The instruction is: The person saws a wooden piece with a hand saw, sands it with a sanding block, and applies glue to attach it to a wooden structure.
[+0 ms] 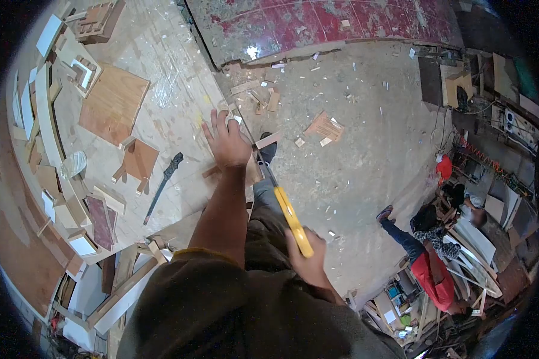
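Note:
My right hand (308, 254) is closed around the yellow handle of a handsaw (290, 218). Its narrow blade runs up to the edge of the wooden worktable (179, 78). Close to the blade, a short wood strip (267, 140) juts out past that edge. My left hand (229, 142) presses down at the table edge, fingers spread. A brown wood end (211, 172) shows beside the left wrist; whether it belongs to the same strip is hidden by my arm. Left of that arm lies a thin blade tool with a black handle (172, 167).
A square plywood board (115, 102) and a smaller brown panel with wood blocks (139, 158) lie on the table. Offcuts line its far left side. Wood scraps and a torn cardboard piece (325, 127) litter the floor. A person in a red shirt (434, 278) is at lower right, near stacked boards.

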The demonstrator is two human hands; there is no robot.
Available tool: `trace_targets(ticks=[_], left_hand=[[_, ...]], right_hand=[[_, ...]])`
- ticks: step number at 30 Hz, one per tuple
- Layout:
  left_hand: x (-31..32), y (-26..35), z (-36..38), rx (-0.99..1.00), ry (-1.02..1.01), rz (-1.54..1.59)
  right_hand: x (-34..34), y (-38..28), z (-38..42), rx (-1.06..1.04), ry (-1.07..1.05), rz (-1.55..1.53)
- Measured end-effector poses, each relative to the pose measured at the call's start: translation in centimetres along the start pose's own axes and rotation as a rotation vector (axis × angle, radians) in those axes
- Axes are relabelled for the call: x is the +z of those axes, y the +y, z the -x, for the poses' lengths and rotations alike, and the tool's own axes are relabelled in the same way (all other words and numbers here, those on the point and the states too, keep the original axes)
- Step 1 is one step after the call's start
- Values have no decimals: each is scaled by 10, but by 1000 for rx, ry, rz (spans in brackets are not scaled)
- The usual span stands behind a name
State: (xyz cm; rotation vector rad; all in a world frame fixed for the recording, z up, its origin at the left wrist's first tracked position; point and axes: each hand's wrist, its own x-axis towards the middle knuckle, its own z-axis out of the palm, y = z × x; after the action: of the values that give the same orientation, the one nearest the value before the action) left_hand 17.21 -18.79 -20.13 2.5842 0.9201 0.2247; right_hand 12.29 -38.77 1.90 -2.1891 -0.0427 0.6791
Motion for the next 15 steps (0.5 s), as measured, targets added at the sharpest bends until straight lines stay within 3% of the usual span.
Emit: trace_targets(ticks=[12,15], left_hand=[[0,-2,3,39,55,-17],[2,-1,9,39,43,5]], right_hand=[[-17,0,15,39,-51,60],[5,18,1,-66,7,44]])
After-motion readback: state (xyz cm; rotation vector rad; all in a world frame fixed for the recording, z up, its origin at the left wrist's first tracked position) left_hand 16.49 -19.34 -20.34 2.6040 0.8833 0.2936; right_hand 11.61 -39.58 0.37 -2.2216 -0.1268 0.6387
